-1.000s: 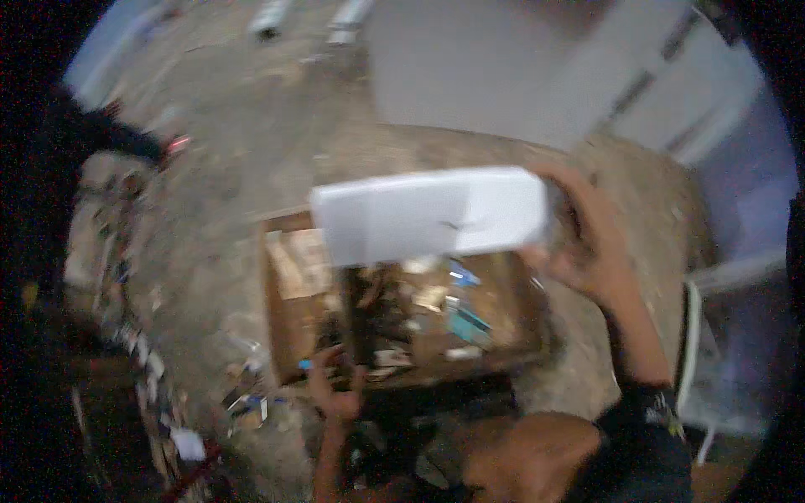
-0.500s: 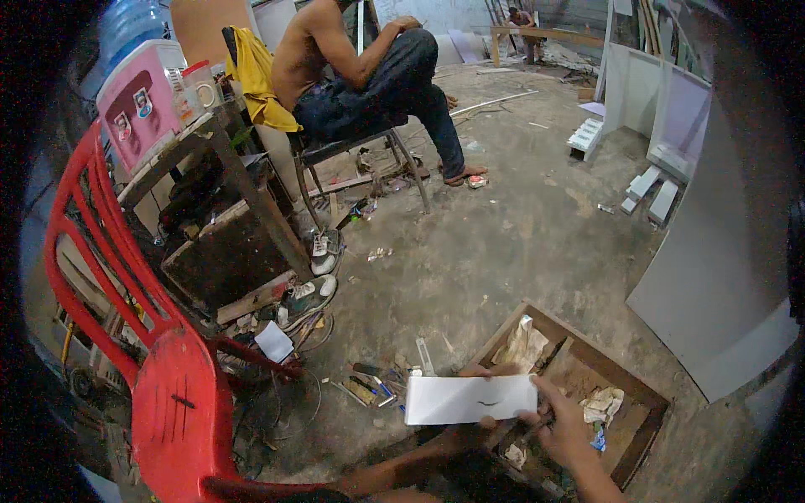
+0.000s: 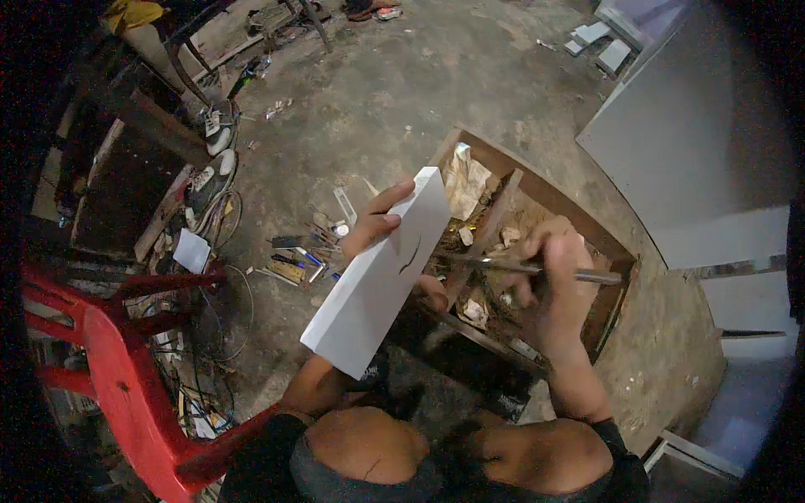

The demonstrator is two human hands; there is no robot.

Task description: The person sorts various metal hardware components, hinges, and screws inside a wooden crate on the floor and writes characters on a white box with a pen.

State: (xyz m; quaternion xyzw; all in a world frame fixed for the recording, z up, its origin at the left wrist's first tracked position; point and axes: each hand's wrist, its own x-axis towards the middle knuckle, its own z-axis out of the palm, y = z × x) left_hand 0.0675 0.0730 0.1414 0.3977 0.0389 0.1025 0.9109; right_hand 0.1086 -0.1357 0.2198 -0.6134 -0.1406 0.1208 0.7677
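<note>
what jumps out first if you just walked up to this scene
The white board at centre, gripped by the left hand, with the right hand pressing a thin metal tool toward a dark mark on it. Behind them, an open wooden box of scraps sits on the concrete floor. A bright red plastic chair stands at lower left.

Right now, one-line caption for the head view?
Left hand holds a white board; right hand points a thin metal tool at it over a wooden tray.

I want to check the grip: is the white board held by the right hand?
No, the left hand grips the white board, while the right hand holds a thin metal tool.
</note>
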